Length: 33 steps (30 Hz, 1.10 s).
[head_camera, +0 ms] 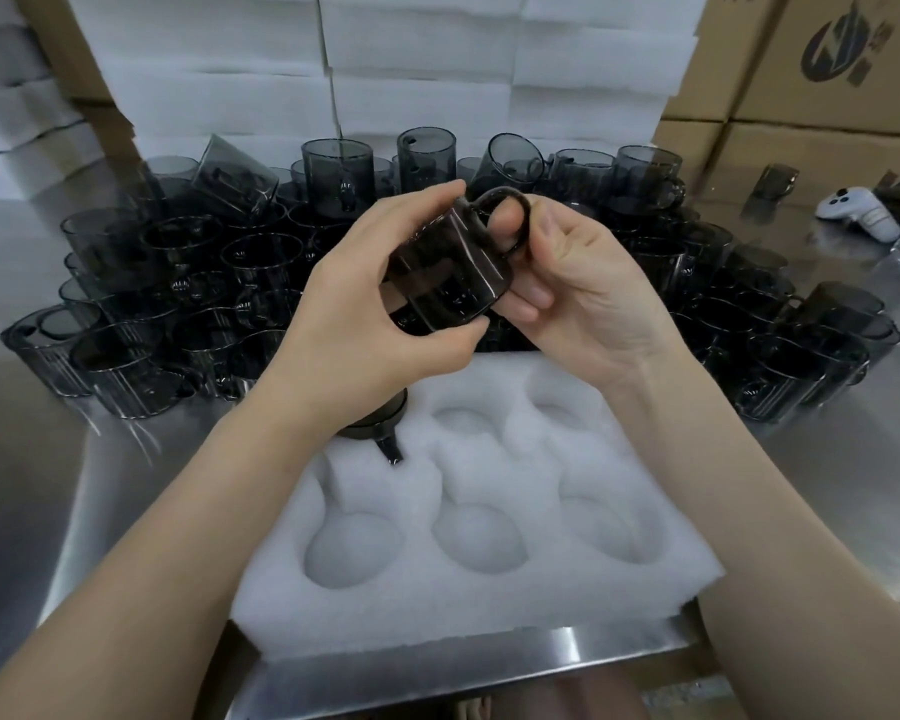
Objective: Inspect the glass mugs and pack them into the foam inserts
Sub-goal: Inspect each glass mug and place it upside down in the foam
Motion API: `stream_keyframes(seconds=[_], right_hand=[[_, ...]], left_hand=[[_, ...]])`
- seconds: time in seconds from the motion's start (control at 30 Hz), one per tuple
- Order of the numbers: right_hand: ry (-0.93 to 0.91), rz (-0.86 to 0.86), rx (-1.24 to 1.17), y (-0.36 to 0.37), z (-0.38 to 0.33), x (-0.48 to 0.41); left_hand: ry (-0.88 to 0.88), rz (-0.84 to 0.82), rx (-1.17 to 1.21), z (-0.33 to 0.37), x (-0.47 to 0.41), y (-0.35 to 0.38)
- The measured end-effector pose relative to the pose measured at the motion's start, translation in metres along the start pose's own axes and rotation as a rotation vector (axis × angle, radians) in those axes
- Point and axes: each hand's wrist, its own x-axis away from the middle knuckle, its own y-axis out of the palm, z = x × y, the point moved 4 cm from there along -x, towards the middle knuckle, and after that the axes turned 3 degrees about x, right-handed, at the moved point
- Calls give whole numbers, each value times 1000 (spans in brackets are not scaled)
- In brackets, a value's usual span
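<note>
A smoky dark glass mug (450,272) is held up over the table, tilted, its handle pointing up and to the right. My left hand (375,304) grips its body from the left. My right hand (567,283) holds it from the right, with a finger through the handle. Below lies a white foam insert (489,605) with several round pockets. One mug (380,423) sits in the far left pocket, mostly hidden by my left wrist. Several more dark mugs (188,283) crowd the steel table behind the insert.
Stacks of white foam sheets (422,59) rise at the back. Cardboard boxes (811,70) stand at the right. A white controller (858,210) lies on the steel table (853,485) at the far right, beside one lone mug (775,181).
</note>
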Motion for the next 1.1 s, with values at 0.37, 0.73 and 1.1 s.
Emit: stream_keyframes(seconds=[0.37, 0.73, 1.1], right_hand=[[39, 197, 80, 0, 6, -4], [107, 332, 200, -10, 6, 0], [-29, 306, 191, -5, 5, 0]], left_hand=[[-87, -13, 260, -6, 2, -1], [-46, -57, 123, -5, -1, 3], [-151, -58, 364, -8, -3, 2]])
